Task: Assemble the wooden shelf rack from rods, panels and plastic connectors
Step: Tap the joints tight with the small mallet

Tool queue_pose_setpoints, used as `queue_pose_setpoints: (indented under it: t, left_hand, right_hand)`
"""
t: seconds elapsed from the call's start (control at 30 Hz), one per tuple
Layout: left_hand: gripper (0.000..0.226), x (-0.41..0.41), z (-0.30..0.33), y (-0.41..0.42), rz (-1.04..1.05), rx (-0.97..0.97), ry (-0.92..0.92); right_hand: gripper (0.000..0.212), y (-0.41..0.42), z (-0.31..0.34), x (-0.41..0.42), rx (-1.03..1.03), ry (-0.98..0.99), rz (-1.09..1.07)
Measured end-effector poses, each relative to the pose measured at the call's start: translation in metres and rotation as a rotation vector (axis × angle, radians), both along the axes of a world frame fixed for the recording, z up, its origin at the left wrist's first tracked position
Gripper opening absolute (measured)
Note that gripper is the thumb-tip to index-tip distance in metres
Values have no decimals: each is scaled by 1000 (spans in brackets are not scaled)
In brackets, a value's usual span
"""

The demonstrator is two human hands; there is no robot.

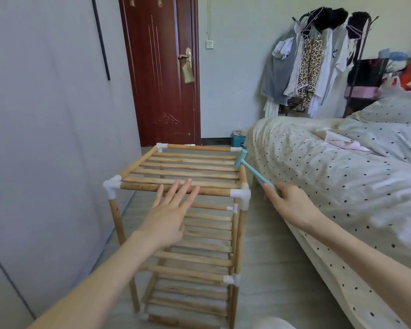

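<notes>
Wooden shelf rack: my left hand spread flat over front rod; right hand pinching teal hammer at right edge.

I can read no text, brand, number or sign anywhere in my view. A tag hangs from the door handle, and it may carry print, but it is too blurred for me to make out.
</notes>
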State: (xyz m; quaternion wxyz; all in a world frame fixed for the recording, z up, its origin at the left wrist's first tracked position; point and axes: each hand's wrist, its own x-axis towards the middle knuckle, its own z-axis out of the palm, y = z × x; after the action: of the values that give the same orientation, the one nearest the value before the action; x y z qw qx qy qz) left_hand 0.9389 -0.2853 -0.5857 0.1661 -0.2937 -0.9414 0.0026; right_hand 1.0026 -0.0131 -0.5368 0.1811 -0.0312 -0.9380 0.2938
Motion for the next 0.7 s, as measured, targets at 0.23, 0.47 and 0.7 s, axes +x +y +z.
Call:
queue_pose_setpoints:
  t: [0.23,0.47,0.7]
  left_hand:
    - [94,8,6,57,72,4,16]
    - [93,17,8,75,92,-46,-6]
    - [94,24,14,78,114,-67,-24]
  right_hand:
    - [35,17,66,7,-50,460,-123]
    - [35,27,-16,33,317,-176,-104]
    - [33,37,7,22,-24,120,-250]
